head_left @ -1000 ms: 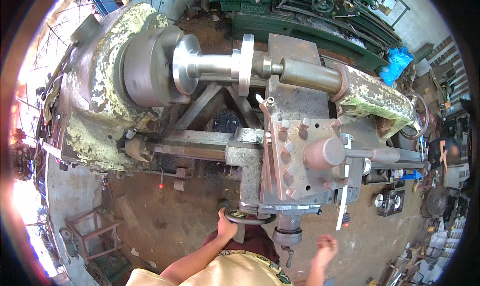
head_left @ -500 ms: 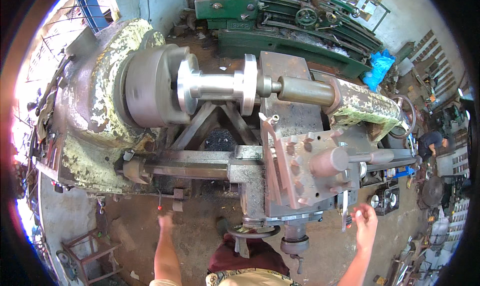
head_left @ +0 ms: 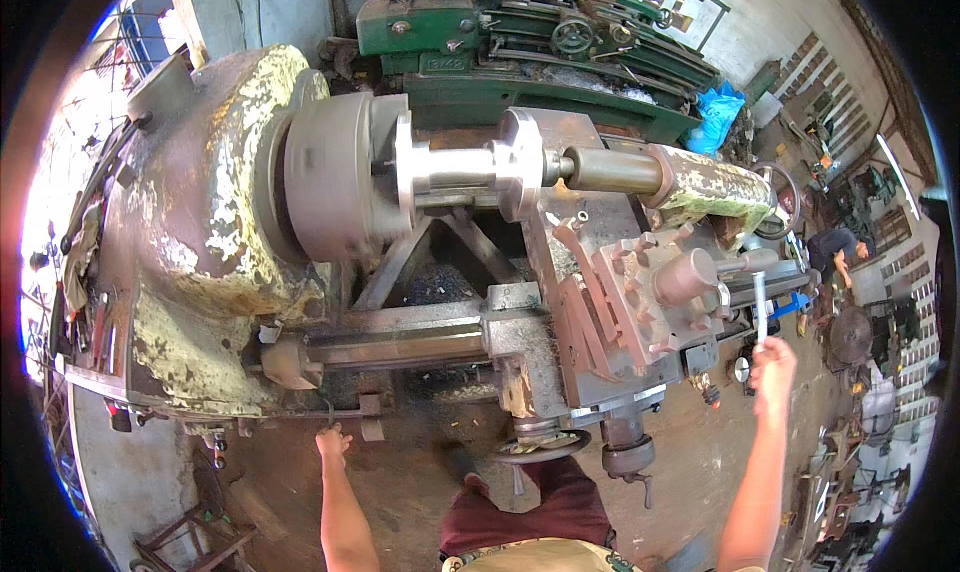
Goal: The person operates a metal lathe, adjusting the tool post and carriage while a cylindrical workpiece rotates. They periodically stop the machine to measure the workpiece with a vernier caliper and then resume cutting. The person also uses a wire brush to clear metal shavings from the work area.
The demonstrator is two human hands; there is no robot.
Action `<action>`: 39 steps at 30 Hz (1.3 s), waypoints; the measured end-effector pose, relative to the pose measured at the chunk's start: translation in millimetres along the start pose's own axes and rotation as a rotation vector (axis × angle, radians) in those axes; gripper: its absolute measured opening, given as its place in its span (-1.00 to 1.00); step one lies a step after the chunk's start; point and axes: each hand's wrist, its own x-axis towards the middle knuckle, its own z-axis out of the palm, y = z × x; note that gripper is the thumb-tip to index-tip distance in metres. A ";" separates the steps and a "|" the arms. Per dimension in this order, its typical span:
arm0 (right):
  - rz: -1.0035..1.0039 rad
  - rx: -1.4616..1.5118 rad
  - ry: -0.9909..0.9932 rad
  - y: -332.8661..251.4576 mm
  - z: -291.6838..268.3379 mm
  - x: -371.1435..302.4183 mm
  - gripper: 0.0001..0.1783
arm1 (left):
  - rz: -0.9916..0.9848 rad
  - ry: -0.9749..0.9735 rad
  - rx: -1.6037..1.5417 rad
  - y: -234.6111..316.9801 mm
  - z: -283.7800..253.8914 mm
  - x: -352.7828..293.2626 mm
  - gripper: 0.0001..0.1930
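At the lower left of the lathe bed, my left hand point(head_left: 333, 442) is closed round the end of a thin control lever point(head_left: 330, 410), hiding its knob. My right hand point(head_left: 772, 374), raised right of the tool post point(head_left: 685, 277), grips a slim pale metal bar point(head_left: 761, 307) that stands up from the fist; its kind is unclear. A shiny flanged metal workpiece point(head_left: 455, 169) sits between the large grey chuck point(head_left: 335, 177) and the tailstock quill point(head_left: 615, 171). The chuck looks smeared, as if turning. The tool post stands apart from the workpiece.
A carriage handwheel point(head_left: 545, 446) and a crank point(head_left: 628, 460) jut out towards my legs. Behind the lathe stands a green lathe point(head_left: 420, 27), with a blue bag point(head_left: 716, 117) beside it. Another person point(head_left: 838, 250) bends over at the far right.
My left hand has closed over the red-knobbed lever. My right hand, earlier open-fingered near the carriage, has moved up and right and now holds the bar. The view has shifted slightly.
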 end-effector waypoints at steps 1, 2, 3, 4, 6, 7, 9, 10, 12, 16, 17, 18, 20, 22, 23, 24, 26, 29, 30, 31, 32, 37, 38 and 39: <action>-0.030 0.107 0.010 -10.3 -18.8 5.0 -0.89 | 0.007 0.006 0.029 5.1 -3.2 -3.5 -0.74; -0.098 0.057 0.120 -20.2 -31.6 11.2 -0.89 | 0.030 -0.005 -0.003 9.1 -5.7 -6.2 -0.72; -0.164 0.106 0.138 -32.3 -44.4 15.9 -0.89 | 0.041 -0.007 -0.021 11.7 -6.9 -9.2 -0.70; -0.259 0.130 0.141 -45.0 -53.1 19.8 -0.88 | 0.045 -0.016 -0.031 13.8 -7.2 -13.1 -0.68; -0.371 0.224 0.061 -76.1 -60.8 27.9 -0.84 | 0.149 0.009 0.295 17.6 -5.3 -28.3 -0.59; -0.403 0.253 0.031 -96.1 -59.4 34.3 -0.79 | 0.146 0.039 0.474 23.7 -2.5 -39.6 -0.55; -0.412 0.329 -0.060 -137.7 -45.6 46.0 -0.67 | 0.296 0.054 0.841 40.1 9.0 -79.1 -0.47; -0.420 0.221 -0.023 -159.7 -35.2 51.2 -0.64 | 0.329 0.087 1.049 56.7 16.6 -104.3 -0.43; -0.391 0.172 -0.113 -196.7 -2.6 58.8 -0.57 | 0.406 -0.373 1.053 109.0 31.7 -159.7 -0.37; -0.548 0.194 -0.400 -261.7 80.0 73.2 -0.59 | 0.571 -0.893 0.867 246.8 62.5 -287.4 -0.46; -0.611 0.178 -0.475 -277.0 101.7 77.8 -0.58 | 0.644 -0.918 0.753 282.3 69.3 -318.5 -0.49; -0.690 0.142 -0.542 -290.5 121.0 81.2 -0.61 | 0.671 -0.934 0.656 316.9 76.9 -347.5 -0.53; -0.940 -0.035 -0.472 -313.3 166.9 86.8 -0.68 | 0.968 -0.852 0.590 384.0 96.0 -394.9 -0.60; -1.171 -0.287 -0.337 -325.4 215.3 86.1 -0.61 | 1.271 -0.703 0.507 439.6 123.2 -427.8 -0.69; -1.357 -0.267 -0.234 -324.8 236.0 82.9 -0.62 | 1.336 -0.652 0.436 465.7 140.4 -437.0 -0.73; -1.394 -0.280 -0.209 -325.6 256.3 79.5 -0.62 | 1.396 -0.621 0.352 491.5 157.2 -441.8 -0.77; -1.375 -0.178 -0.421 -323.6 278.8 77.3 -0.64 | 1.547 -0.505 0.439 548.2 189.8 -441.7 -0.77; -1.391 -0.174 -0.439 -311.1 297.6 77.3 -0.68 | 1.460 -0.588 0.483 598.0 229.7 -432.7 -0.68; -1.440 -0.171 -0.450 -307.9 298.5 81.3 -0.72 | 1.378 -0.690 0.452 605.4 241.8 -427.8 -0.64; -1.490 -0.171 -0.463 -305.1 298.7 85.1 -0.74 | 1.308 -0.759 0.471 611.2 251.6 -424.1 -0.58; -1.550 -0.168 -0.475 -303.7 300.2 88.8 -0.74 | 1.302 -0.826 0.484 611.5 261.2 -419.6 -0.57; -1.656 -0.238 -0.455 -290.1 311.5 95.2 -0.75 | 1.246 -1.008 0.470 599.5 299.5 -399.9 -0.57; -1.697 -0.252 -0.440 -286.9 315.9 94.3 -0.75 | 1.239 -1.040 0.431 597.1 302.9 -397.2 -0.57; -1.741 -0.267 -0.426 -284.1 319.9 93.8 -0.70 | 1.255 -1.019 0.505 598.7 302.6 -396.5 -0.57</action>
